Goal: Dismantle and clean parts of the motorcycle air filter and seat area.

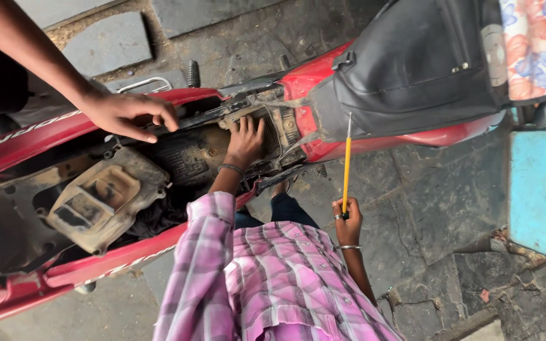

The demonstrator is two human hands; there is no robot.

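long slim yellow screwdriver (347,164), upright, right hand (348,222) fingers clenched on its lower end, left hand (245,141) fingers released, splayed inside dusty red motorcycle frame (127,252)

cracked grey stone paving (424,208), turquoise slab (541,189) (right edge), floral cloth (538,44) above it

We see glossy red panels (159,98) on the bike, a dusty, matt battery box (105,197), a smooth black vinyl seat (412,63), checked cloth shirt (273,284) and rough stone floor (424,208).

Head view, steeply down, close over motorcycle (159,189)
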